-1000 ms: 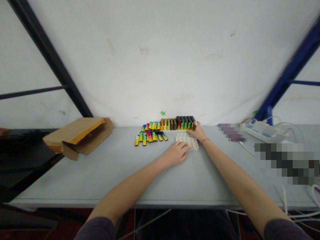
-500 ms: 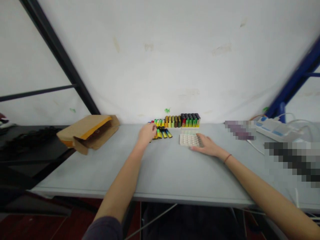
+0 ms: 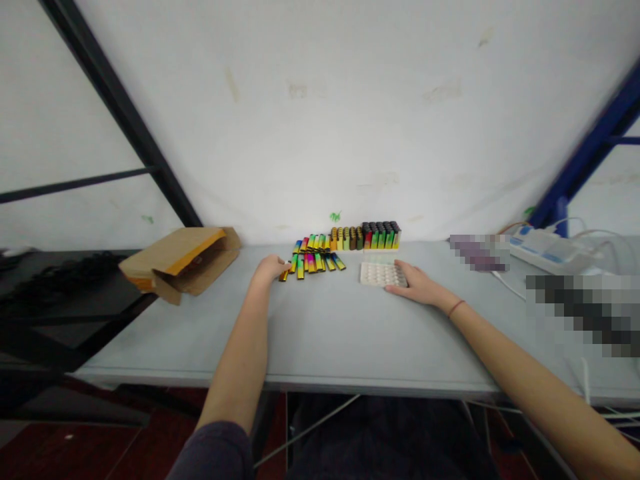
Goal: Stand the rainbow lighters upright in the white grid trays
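Left hand (image 3: 270, 269): lies on the table (image 3: 325, 333) well to the left of the white tray (image 3: 376, 273). Its fingers are curled and its fingertips touch the leftmost lighter (image 3: 284, 275); I cannot tell whether they grip it.
Right hand (image 3: 418, 285): rests flat, with fingers spread and nothing held, on the near right corner of the white tray.
White tray: lies flat on the table, with rows of small hollows facing up.
Lying lighters (image 3: 314, 261): a colourful row laid side by side, just left of the white tray.
Standing lighters (image 3: 367, 237): an upright row against the wall, right behind the white tray.
Cardboard box (image 3: 180, 261): lies open on its side, far left of the white tray.
Power strip (image 3: 543, 248): sits with its cables, far right of the white tray.
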`<state>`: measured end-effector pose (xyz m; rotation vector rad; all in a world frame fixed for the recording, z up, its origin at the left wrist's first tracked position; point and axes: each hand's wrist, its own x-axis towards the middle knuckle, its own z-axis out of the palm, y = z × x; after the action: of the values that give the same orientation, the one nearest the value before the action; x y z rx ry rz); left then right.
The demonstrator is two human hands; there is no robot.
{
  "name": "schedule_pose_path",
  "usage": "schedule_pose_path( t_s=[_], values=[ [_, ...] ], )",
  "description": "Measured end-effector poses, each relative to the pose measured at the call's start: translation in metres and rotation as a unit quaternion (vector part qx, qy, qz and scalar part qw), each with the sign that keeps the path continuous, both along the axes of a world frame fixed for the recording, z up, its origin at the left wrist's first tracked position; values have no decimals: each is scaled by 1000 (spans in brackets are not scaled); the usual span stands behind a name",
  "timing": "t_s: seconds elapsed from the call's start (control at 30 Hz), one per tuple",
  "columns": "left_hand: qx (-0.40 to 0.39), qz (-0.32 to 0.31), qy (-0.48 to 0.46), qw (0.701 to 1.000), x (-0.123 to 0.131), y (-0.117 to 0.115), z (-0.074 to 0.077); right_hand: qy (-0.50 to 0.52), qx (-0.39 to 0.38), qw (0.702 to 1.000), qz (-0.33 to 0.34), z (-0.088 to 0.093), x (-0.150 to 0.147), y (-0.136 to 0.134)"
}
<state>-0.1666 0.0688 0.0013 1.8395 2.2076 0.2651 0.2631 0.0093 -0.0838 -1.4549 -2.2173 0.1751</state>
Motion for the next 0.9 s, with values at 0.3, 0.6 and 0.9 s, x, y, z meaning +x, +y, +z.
schedule_pose_path(
  t_s=[0.3,0.6,0.9],
  values=[
    [38,55,-24,997,9,0,5,7,-68,997,-20,13,-6,-6],
    [113,-31,-432,894,95,-10,2,12,-67,998,-20,12,-6,-7],
    [-27,-182,-615,767,178,-68,-30,8,-37,999,-3,7,-4,-3]
  ],
)
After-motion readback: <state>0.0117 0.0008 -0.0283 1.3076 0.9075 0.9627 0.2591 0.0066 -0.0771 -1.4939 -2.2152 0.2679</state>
